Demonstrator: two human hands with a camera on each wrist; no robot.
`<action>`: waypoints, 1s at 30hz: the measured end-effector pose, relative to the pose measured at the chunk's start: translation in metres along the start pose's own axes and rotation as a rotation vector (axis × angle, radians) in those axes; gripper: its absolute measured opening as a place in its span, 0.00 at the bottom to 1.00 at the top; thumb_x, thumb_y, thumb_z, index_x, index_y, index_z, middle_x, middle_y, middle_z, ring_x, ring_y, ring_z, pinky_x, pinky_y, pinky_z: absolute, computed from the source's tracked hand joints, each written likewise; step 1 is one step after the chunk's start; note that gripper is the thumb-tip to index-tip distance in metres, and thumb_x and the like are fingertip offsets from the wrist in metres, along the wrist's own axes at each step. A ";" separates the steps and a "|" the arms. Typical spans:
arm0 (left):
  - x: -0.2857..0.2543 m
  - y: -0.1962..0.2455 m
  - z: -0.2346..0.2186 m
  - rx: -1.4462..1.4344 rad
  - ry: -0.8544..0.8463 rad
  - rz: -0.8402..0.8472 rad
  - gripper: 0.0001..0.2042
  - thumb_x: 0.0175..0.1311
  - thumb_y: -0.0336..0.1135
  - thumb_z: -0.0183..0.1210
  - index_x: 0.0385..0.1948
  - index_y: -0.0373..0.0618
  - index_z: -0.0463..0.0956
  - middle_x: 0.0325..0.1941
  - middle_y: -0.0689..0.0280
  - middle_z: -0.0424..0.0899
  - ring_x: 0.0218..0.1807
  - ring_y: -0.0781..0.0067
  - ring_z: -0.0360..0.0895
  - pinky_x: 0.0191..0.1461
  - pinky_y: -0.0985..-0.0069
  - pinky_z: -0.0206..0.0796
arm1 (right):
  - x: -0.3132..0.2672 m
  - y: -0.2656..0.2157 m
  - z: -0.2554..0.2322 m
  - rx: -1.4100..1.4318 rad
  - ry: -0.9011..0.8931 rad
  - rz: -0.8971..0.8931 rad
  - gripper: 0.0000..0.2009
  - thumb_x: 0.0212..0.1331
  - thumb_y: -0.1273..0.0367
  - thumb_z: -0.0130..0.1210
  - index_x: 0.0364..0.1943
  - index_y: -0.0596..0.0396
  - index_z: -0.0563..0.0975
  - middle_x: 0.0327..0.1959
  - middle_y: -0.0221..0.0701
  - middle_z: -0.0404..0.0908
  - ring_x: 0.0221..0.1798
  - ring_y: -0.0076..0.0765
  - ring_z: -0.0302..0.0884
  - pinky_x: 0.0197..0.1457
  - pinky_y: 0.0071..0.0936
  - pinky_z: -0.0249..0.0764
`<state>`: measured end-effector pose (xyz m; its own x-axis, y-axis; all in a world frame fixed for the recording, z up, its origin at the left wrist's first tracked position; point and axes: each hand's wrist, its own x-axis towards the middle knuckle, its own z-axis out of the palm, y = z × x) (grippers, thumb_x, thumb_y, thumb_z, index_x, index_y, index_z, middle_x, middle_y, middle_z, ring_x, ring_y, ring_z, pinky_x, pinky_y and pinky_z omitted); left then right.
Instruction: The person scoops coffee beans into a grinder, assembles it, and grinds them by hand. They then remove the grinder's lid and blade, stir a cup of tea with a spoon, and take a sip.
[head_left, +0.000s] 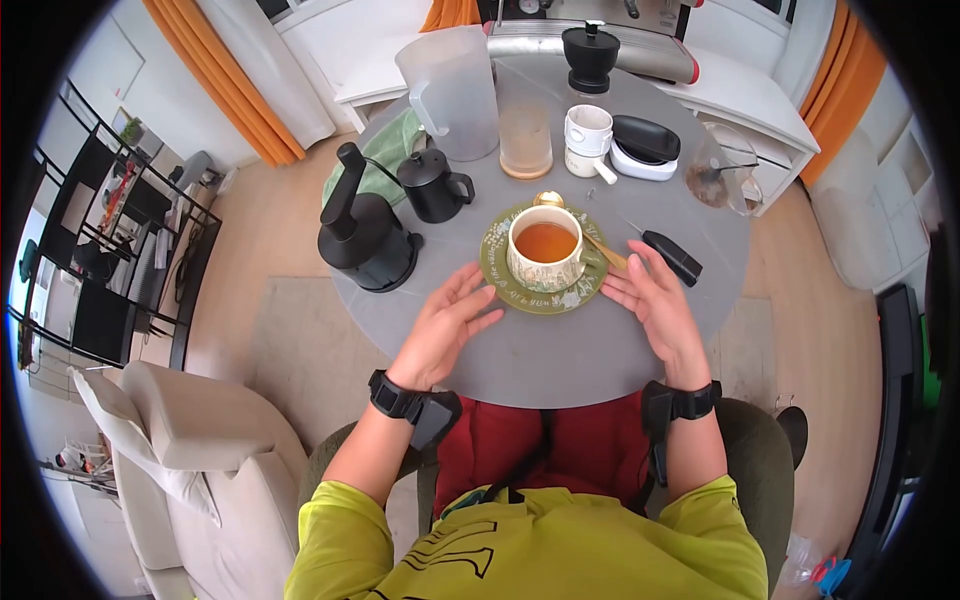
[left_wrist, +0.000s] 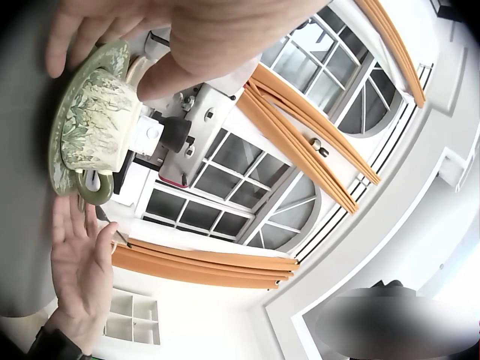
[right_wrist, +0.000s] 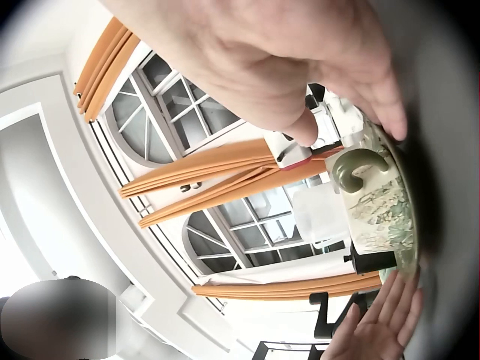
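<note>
A teacup (head_left: pixel 545 248) with a leafy pattern and a green handle, filled with amber-brown liquid, stands on a green patterned saucer (head_left: pixel 530 299). A gold spoon (head_left: pixel 548 199) lies on the saucer behind the cup. My left hand (head_left: pixel 447 325) is at the saucer's left edge, fingers loosely extended, fingertips close to the rim. On the other side my right hand (head_left: pixel 655 305) has its fingers extended at the right rim, beside the cup handle. Both wrist views show the palms facing the saucer from either side, the cup between them, with neither hand gripping anything.
Left on the grey round table (head_left: pixel 540 375) stand a black kettle (head_left: pixel 368 240) and a small black pitcher (head_left: pixel 435 186). Behind are a plastic jug (head_left: pixel 455 95), a glass (head_left: pixel 525 140) and a white cup (head_left: pixel 588 130). A black handheld device (head_left: pixel 672 258) lies right; a glass carafe (head_left: pixel 715 175) stands farther back.
</note>
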<state>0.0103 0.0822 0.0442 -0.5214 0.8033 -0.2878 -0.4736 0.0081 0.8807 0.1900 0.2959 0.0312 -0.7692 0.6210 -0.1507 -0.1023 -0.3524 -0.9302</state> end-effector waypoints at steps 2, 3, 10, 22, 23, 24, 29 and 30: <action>0.010 0.004 -0.001 -0.004 -0.007 0.001 0.29 0.71 0.33 0.54 0.71 0.35 0.53 0.70 0.62 0.66 0.66 0.71 0.69 0.69 0.66 0.64 | 0.010 -0.002 -0.001 0.009 -0.006 -0.003 0.31 0.72 0.58 0.50 0.69 0.65 0.54 0.60 0.53 0.72 0.61 0.45 0.74 0.66 0.40 0.71; 0.014 0.006 -0.001 -0.010 -0.012 -0.005 0.29 0.71 0.33 0.54 0.70 0.35 0.54 0.69 0.63 0.68 0.66 0.71 0.69 0.69 0.67 0.64 | 0.015 -0.003 -0.002 0.019 -0.010 0.001 0.31 0.72 0.58 0.51 0.69 0.65 0.54 0.59 0.53 0.72 0.61 0.46 0.74 0.66 0.40 0.71; 0.043 0.012 -0.006 -0.048 -0.037 0.014 0.29 0.71 0.35 0.55 0.70 0.34 0.54 0.66 0.61 0.71 0.65 0.69 0.70 0.69 0.68 0.63 | 0.042 -0.005 -0.006 0.039 -0.032 0.003 0.33 0.71 0.57 0.52 0.68 0.67 0.54 0.59 0.55 0.71 0.61 0.47 0.74 0.66 0.40 0.72; 0.049 0.013 -0.003 0.006 0.025 0.031 0.36 0.70 0.37 0.57 0.72 0.31 0.46 0.69 0.56 0.66 0.71 0.64 0.64 0.72 0.66 0.59 | 0.045 -0.002 -0.004 0.035 -0.025 0.000 0.33 0.70 0.57 0.53 0.68 0.67 0.55 0.61 0.55 0.69 0.63 0.49 0.73 0.67 0.40 0.71; 0.049 0.014 -0.002 0.022 -0.016 0.033 0.36 0.70 0.37 0.57 0.72 0.31 0.46 0.70 0.55 0.65 0.71 0.63 0.63 0.72 0.66 0.59 | 0.046 -0.001 -0.005 0.025 -0.005 -0.013 0.33 0.71 0.58 0.53 0.67 0.67 0.55 0.60 0.55 0.70 0.62 0.49 0.73 0.67 0.40 0.71; 0.048 0.014 -0.002 0.037 -0.053 0.036 0.37 0.70 0.38 0.57 0.72 0.31 0.46 0.71 0.55 0.64 0.72 0.63 0.62 0.72 0.66 0.58 | 0.047 0.001 -0.006 0.014 0.012 -0.026 0.32 0.71 0.58 0.53 0.67 0.67 0.56 0.60 0.54 0.70 0.62 0.48 0.74 0.67 0.40 0.72; 0.045 0.005 0.005 0.093 0.083 0.125 0.35 0.69 0.35 0.57 0.72 0.31 0.47 0.71 0.54 0.64 0.71 0.64 0.64 0.68 0.68 0.63 | 0.047 0.003 -0.009 0.039 -0.025 0.000 0.31 0.71 0.58 0.53 0.66 0.67 0.57 0.60 0.51 0.70 0.61 0.46 0.74 0.66 0.38 0.72; 0.041 0.002 0.006 0.153 0.168 0.179 0.33 0.69 0.32 0.57 0.71 0.33 0.50 0.70 0.54 0.65 0.69 0.65 0.67 0.65 0.70 0.66 | 0.046 0.004 -0.009 0.023 0.004 -0.034 0.31 0.71 0.59 0.53 0.67 0.67 0.57 0.60 0.51 0.70 0.62 0.45 0.74 0.67 0.37 0.71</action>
<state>-0.0080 0.1187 0.0367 -0.7033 0.6903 -0.1697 -0.2577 -0.0250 0.9659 0.1600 0.3288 0.0175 -0.7625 0.6356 -0.1206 -0.1428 -0.3471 -0.9269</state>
